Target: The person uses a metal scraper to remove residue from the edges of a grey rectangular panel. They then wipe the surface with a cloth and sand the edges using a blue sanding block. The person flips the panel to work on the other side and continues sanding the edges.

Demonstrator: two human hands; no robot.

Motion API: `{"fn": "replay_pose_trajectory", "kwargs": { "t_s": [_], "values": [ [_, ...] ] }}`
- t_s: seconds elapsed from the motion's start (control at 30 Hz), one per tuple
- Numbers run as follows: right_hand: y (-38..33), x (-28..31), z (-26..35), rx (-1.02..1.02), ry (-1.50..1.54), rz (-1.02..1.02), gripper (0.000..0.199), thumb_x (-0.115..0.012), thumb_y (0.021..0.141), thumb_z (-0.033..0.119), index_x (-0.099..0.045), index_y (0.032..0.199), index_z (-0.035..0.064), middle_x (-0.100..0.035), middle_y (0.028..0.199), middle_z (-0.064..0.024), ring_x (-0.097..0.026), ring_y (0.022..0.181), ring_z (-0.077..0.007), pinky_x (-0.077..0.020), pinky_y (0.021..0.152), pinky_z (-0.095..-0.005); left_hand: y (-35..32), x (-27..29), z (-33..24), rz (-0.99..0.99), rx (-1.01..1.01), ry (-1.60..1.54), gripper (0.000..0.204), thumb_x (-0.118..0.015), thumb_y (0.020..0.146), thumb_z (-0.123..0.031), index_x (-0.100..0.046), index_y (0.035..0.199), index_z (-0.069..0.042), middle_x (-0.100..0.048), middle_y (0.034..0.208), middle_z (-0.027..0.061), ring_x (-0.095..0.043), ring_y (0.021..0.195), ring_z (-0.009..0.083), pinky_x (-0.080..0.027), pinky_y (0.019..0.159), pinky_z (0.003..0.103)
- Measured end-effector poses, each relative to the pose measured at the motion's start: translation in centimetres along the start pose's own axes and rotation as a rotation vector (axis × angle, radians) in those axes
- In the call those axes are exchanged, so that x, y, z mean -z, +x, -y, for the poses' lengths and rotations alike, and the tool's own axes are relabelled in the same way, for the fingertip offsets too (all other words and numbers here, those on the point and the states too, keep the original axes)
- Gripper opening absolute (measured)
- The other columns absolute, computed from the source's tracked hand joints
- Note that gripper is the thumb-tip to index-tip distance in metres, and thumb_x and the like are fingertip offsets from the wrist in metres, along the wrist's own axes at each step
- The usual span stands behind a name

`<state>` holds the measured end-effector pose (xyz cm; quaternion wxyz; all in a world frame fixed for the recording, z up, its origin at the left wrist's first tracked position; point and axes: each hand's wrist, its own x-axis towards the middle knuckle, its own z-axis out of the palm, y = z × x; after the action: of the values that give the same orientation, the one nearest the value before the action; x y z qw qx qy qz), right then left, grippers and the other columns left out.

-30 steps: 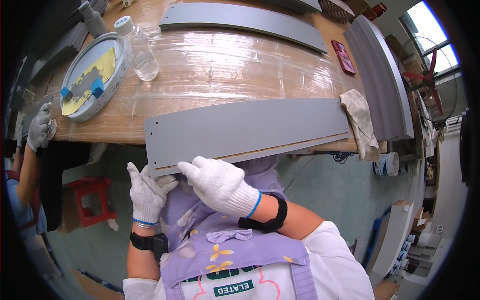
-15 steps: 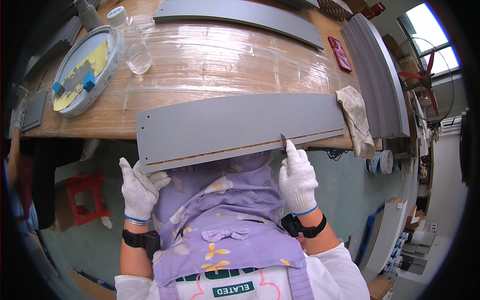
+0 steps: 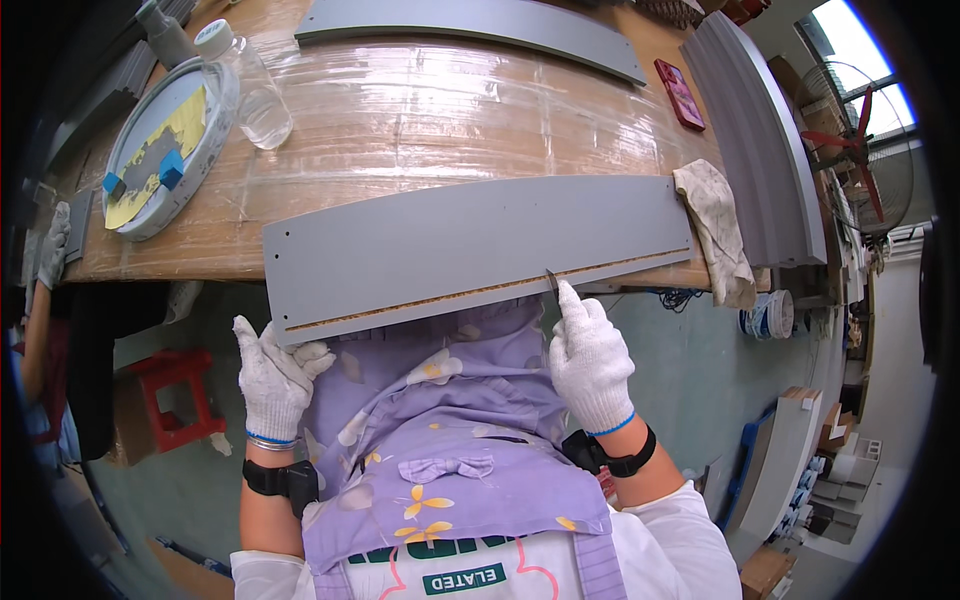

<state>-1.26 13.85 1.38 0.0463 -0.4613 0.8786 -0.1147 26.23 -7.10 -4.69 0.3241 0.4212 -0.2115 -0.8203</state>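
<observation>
A long grey panel [image 3: 470,240] with one curved long edge lies at the table's front edge, its near side overhanging toward my lap. A narrow groove showing rough brown board runs along its near edge, and two small holes mark its left end. My left hand [image 3: 275,375], in a white knitted glove, is closed on the near left corner, index finger stretched along the end. In my gloved right hand [image 3: 592,360] is a thin dark blade [image 3: 552,283], its tip at the groove right of the middle. The fist hides its handle.
A plastic-wrapped table [image 3: 420,120] holds a clear bottle [image 3: 262,105], a round lid [image 3: 215,160] with sandpaper and blue blocks, a phone [image 3: 680,95], a cloth [image 3: 715,230] and grey panels [image 3: 755,140]. At far left is another person's gloved hand [image 3: 55,245]. A red stool [image 3: 175,400] stands below.
My right hand and the blade have moved a little left along the groove. My left hand keeps its place at the panel's corner. The other person's gloved hand shows more fully.
</observation>
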Motion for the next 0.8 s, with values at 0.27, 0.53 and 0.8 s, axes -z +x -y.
{"fn": "replay_pose_trajectory", "kwargs": {
  "t_s": [0.27, 0.53, 0.8],
  "values": [
    [0.1, -0.1, -0.3, -0.051, -0.013, -0.032, 0.055, -0.062, 0.083, 0.008, -0.05, 0.137, 0.0057, -0.058, 0.096, -0.0144, -0.064, 0.076, -0.0335, -0.0541, 0.065, -0.0436, -0.1, -0.2, 0.0, 0.002, 0.005, -0.007, 0.077, -0.034, 0.096, -0.07, -0.058, 0.122, -0.001, -0.069, 0.093, 0.0116, -0.07, 0.071, 0.0236, -0.062, 0.064, 0.039],
    [3.1, -0.3, -2.8, -0.101, 0.011, -0.295, 0.045, -0.059, 0.088, 0.007, -0.054, 0.133, 0.0035, -0.059, 0.1, -0.0166, -0.065, 0.078, -0.0348, -0.0547, 0.069, -0.0435, 0.0, 1.2, -0.1, 0.085, 0.022, -0.073, 0.081, -0.028, 0.097, -0.07, -0.057, 0.122, 0.001, -0.07, 0.102, 0.0182, -0.072, 0.078, 0.0285, -0.062, 0.072, 0.046],
    [3.6, -3.3, 8.6, 0.409, -0.074, 0.107, 0.052, -0.062, 0.079, 0.007, -0.054, 0.13, 0.0008, -0.057, 0.086, -0.0097, -0.064, 0.076, -0.0262, -0.0545, 0.063, -0.0393, -0.2, 0.4, 0.2, 0.068, 0.021, -0.05, 0.081, -0.029, 0.097, -0.071, -0.056, 0.125, 0.0, -0.07, 0.099, 0.0138, -0.07, 0.076, 0.0256, -0.061, 0.069, 0.041]
  ]
}}
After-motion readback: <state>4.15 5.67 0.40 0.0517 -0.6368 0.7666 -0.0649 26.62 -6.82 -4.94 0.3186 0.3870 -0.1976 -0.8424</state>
